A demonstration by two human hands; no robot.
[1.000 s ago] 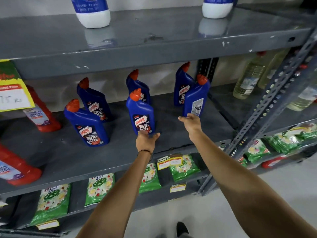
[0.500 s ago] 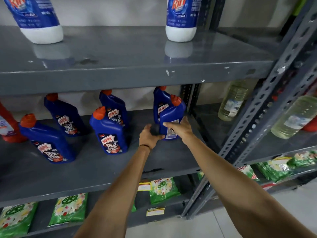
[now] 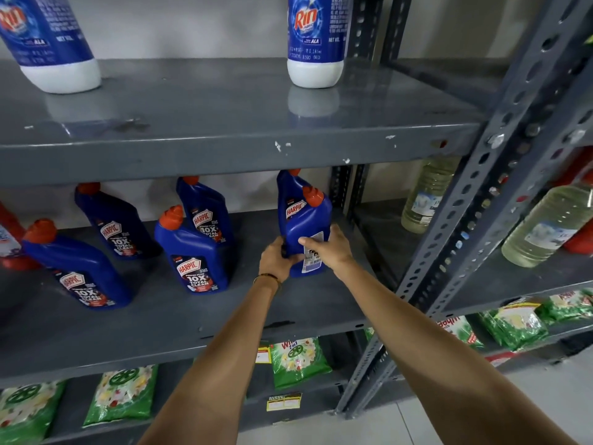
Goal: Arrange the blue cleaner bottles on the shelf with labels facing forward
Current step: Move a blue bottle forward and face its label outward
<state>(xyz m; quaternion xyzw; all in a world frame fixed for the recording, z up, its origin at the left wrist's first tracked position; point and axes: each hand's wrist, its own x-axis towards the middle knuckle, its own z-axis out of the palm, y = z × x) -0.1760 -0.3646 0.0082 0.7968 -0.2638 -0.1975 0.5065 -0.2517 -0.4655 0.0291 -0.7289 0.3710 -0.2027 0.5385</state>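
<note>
Several blue cleaner bottles with orange caps stand on the grey middle shelf [image 3: 160, 329]. The front right bottle [image 3: 306, 226] shows its white back label toward me. My left hand [image 3: 276, 260] grips its lower left side and my right hand [image 3: 329, 248] wraps its lower right side over the label. Right behind it stands another blue bottle [image 3: 288, 191] with its front label partly visible. Left of them, the middle front bottle [image 3: 192, 255], the bottle behind that one [image 3: 205, 210], a back left bottle [image 3: 112, 226] and a front left bottle [image 3: 77, 271] all show front labels.
A grey shelf [image 3: 224, 123] hangs just above the bottles and carries two large blue-and-white bottles [image 3: 316, 40]. A slotted grey upright [image 3: 475, 226] rises at the right, with pale liquid bottles [image 3: 545, 226] beyond it. Green packets [image 3: 298, 361] lie on the lower shelf. A red bottle [image 3: 9, 239] stands far left.
My left hand left the middle front bottle and moved right. Both hands have closed on the front right bottle. The camera has moved closer and tilted up.
</note>
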